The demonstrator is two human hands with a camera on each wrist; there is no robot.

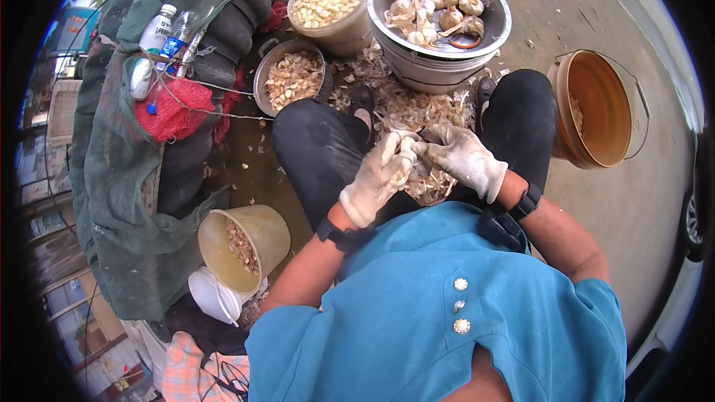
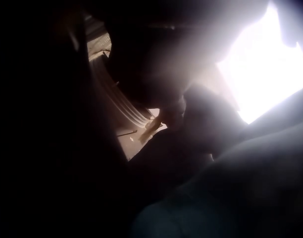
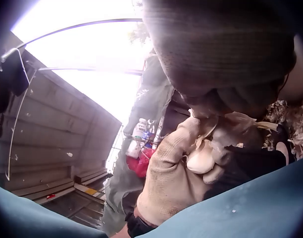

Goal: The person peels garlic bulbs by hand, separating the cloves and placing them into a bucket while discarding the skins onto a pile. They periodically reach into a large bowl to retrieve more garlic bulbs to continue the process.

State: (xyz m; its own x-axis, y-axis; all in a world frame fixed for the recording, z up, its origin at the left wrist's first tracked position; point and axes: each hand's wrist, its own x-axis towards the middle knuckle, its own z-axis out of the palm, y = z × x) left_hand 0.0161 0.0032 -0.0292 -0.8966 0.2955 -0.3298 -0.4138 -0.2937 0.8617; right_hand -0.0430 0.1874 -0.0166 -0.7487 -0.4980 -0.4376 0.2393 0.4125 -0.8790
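Note:
Both hands wear off-white knit gloves and meet between the knees. In the head view the left hand (image 1: 377, 180) grips garlic. The right wrist view shows a pale garlic clove (image 3: 201, 157) with loose papery skin in that hand's curled fingers. My right hand (image 1: 468, 161) closes in from the other side, its thumb and fingertips pinching at the same garlic; its glove (image 3: 221, 54) covers part of the garlic in the right wrist view. The left wrist view is mostly dark. Whole garlic bulbs (image 1: 424, 11) lie in a metal basin (image 1: 495, 30) ahead.
A tub of peeled cloves (image 1: 325, 0) and a pot of unpeeled cloves (image 1: 294, 78) stand ahead left. Garlic skins (image 1: 387, 82) litter the ground. A brown bucket (image 1: 611, 119) stands right, a tipped cream bucket (image 1: 272, 234) left. Bottles (image 1: 158, 30) hang by green netting (image 1: 112, 179).

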